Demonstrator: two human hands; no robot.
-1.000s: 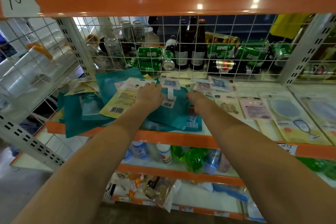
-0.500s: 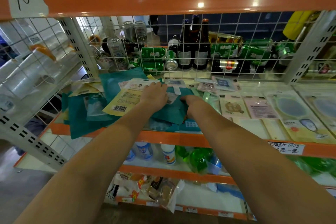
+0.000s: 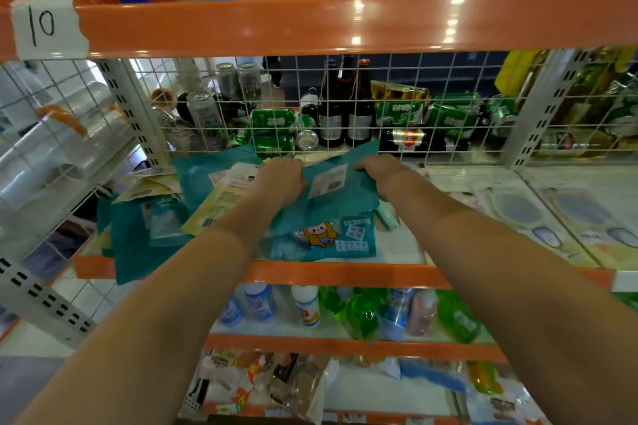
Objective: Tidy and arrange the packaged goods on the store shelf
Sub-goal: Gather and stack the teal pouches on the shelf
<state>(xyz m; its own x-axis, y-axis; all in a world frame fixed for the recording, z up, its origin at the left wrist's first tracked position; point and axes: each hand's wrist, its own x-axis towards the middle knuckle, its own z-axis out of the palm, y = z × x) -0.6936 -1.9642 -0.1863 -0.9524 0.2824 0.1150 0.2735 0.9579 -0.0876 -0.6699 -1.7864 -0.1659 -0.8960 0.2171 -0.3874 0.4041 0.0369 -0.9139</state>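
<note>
Setting: a person reaches both bare arms into an orange-framed store shelf [image 3: 345, 274], a white wire grid [image 3: 397, 79] closing off its back.
Left hand: the left hand [image 3: 281, 178] curls its fingers over the left edge of a teal packet [image 3: 331, 197], its grip closed on that edge.
Right hand: the right hand [image 3: 379, 171] holds the same packet at its right edge, fingers folded over the top corner.
Teal packet: raised at its far edge between the two hands, tilted toward the camera, a pale label on its face; it sits at the middle of the shelf, above a cartoon-printed pouch [image 3: 324, 238] lying flat by the front rail.
Left pile: a yellow packet [image 3: 221, 203] with a barcode lies slanted over more teal packets [image 3: 145, 235], one of them overhanging the front rail.
Right side: flat pale packs [image 3: 518, 214] showing oval mirrors lie side by side.
Behind the grid: green cans [image 3: 272, 119] on their sides and dark bottles [image 3: 331, 114] standing upright.
Above: a paper tag [image 3: 45, 26] marked "10" taped on the upper beam.
Below: small bottles [image 3: 305, 305] on the lower shelf.
</note>
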